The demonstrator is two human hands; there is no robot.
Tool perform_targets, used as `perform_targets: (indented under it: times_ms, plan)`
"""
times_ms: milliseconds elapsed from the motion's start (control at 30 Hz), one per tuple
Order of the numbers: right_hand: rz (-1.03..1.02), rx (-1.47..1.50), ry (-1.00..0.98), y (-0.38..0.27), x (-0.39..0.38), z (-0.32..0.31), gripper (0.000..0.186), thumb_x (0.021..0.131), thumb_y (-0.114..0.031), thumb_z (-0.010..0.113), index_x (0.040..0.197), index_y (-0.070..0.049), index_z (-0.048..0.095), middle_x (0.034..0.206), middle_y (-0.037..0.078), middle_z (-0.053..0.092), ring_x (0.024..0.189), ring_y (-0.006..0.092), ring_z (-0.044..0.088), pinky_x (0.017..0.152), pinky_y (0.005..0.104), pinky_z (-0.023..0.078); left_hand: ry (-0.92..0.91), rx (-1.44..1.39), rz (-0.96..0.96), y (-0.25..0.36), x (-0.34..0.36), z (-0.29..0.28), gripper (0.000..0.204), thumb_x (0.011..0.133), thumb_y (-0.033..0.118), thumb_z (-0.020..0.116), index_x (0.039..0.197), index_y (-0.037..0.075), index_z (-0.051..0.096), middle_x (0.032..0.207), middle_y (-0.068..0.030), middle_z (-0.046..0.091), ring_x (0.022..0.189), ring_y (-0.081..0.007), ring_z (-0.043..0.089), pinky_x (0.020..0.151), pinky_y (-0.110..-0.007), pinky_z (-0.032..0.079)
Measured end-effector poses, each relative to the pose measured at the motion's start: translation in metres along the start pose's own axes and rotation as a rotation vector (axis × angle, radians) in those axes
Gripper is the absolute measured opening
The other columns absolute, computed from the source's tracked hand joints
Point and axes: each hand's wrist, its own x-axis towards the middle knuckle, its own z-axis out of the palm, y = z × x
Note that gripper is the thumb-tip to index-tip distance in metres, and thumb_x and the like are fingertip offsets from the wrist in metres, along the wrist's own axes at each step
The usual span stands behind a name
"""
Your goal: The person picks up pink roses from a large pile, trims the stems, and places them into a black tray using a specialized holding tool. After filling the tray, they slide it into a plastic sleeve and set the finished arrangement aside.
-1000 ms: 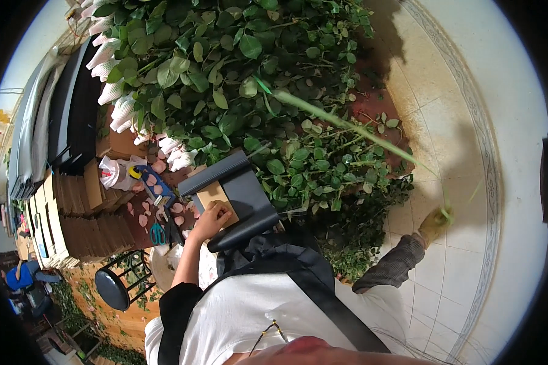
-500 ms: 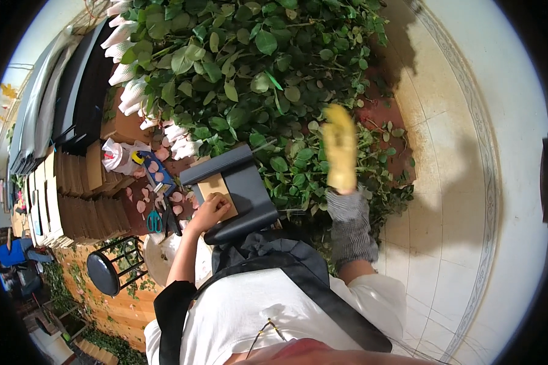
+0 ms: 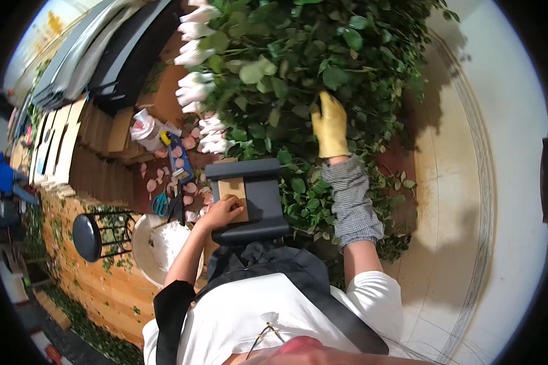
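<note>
My left hand (image 3: 224,212) presses a tan cardboard piece (image 3: 232,187) down with bent fingers. Beneath the cardboard lies a dark grey wrapping sheet (image 3: 264,198), its far and near edges curled up. In a yellow glove, my right hand (image 3: 331,126) reaches out over a big heap of leafy rose stems (image 3: 286,67). Its fingers are stretched toward the leaves, and no stem shows in them. Flower heads in white net sleeves (image 3: 196,55) line the heap's left side.
Pink petals, teal-handled scissors (image 3: 159,204) and a blue tool (image 3: 180,159) lie left of the sheet. Further left are stacked cardboard (image 3: 97,173), a black stool (image 3: 87,237) and a white tub (image 3: 141,255). A wall (image 3: 517,121) stands at the right.
The view has shifted. My right hand has moved further over the leaves and is no longer smeared by motion. My left hand stays on the cardboard.
</note>
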Motion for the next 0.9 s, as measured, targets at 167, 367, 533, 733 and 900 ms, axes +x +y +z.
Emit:
perform_targets:
  times_ms: [167,367,533,733,900]
  plan:
    - [-0.052,-0.030,0.074,-0.070,0.016,-0.058,0.045,0.089,-0.012,0.068,0.132,-0.001,0.060,0.118,0.020,0.067,0.108,0.0391,0.063,0.097,0.0487,0.050,-0.008,-0.029,-0.028,0.005,-0.003,-0.003,0.025,0.100,0.026,0.064,0.110,0.004,0.066,0.108,-0.0157,0.060,0.095,-0.0306,0.064,0.084,-0.038,0.051]
    - [-0.307,-0.134,-0.041,-0.084,0.023,-0.012,0.036,0.089,-0.020,0.069,0.121,-0.004,0.064,0.114,0.015,0.069,0.113,0.0330,0.062,0.105,0.0443,0.045,0.001,-0.012,-0.012,-0.004,0.000,0.001,0.026,0.100,0.027,0.065,0.110,0.003,0.066,0.109,-0.0166,0.059,0.097,-0.0301,0.063,0.085,-0.038,0.051]
    - [-0.098,-0.427,-0.215,-0.046,0.011,0.026,0.039,0.073,-0.007,0.072,0.112,-0.007,0.065,0.098,0.010,0.070,0.100,0.0286,0.066,0.096,0.0425,0.049,-0.019,-0.028,0.002,-0.002,0.002,0.000,0.027,0.100,0.026,0.065,0.111,0.002,0.066,0.110,-0.0164,0.059,0.097,-0.0304,0.064,0.086,-0.038,0.051]
    - [-0.549,-0.097,-0.131,-0.076,0.003,-0.018,0.028,0.079,-0.003,0.062,0.105,-0.008,0.069,0.081,0.007,0.067,0.087,0.0270,0.067,0.097,0.0453,0.050,0.013,-0.017,0.045,-0.014,0.000,0.002,0.024,0.100,0.025,0.064,0.109,0.002,0.066,0.109,-0.0163,0.059,0.095,-0.0299,0.063,0.085,-0.038,0.051]
    - [-0.251,-0.412,-0.314,0.009,-0.030,-0.059,0.035,0.073,0.004,0.064,0.105,-0.009,0.069,0.080,0.009,0.068,0.084,0.0297,0.066,0.097,0.0459,0.050,-0.003,-0.037,0.020,-0.006,0.002,0.000,0.023,0.100,0.024,0.065,0.109,0.003,0.065,0.108,-0.0145,0.059,0.094,-0.0284,0.063,0.085,-0.037,0.051]
